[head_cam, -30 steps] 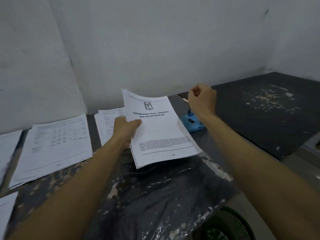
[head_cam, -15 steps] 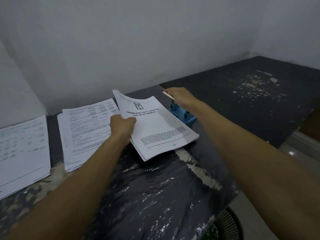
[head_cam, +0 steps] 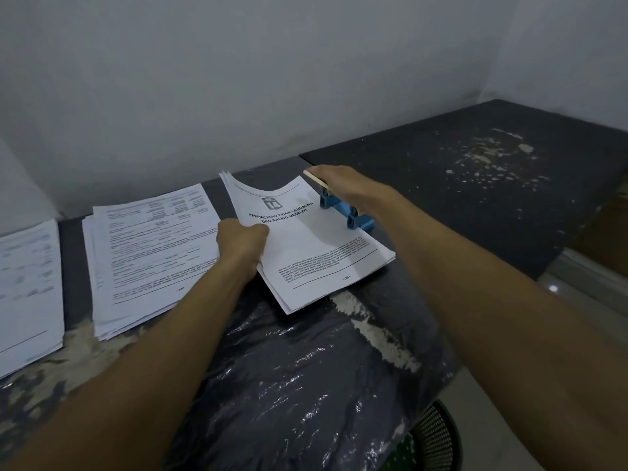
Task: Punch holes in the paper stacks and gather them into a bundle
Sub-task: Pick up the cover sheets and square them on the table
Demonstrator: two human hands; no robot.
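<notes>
- The blue hole punch [head_cam: 346, 212] sits on the tabletop [head_cam: 306, 368] at about one o'clock from the left hand [head_cam: 242, 240], touching the right long edge of the paper stack [head_cam: 312, 246]; that edge looks fed into the punch's slot, though the slot itself is hidden.
- The stack's long axis runs from eleven o'clock to five o'clock; the punch lies roughly parallel to it.
- The right hand [head_cam: 343, 183] is the nearer one to the punch: it rests flat on the pale lever [head_cam: 316, 178], fingers fairly straight and pressing down.
- The left hand's fingers are curled around the stack's left edge, thumb on the top page, gripping it.
- The stack is thick, white and printed, with a bold heading and a "14" badge; its far corners curl up and fan slightly.
- Judged from this, the punching press is under way, and the sheets need to stay square.
- Two more printed piles [head_cam: 153, 256] lie at nine o'clock, apart from the held stack.
</notes>
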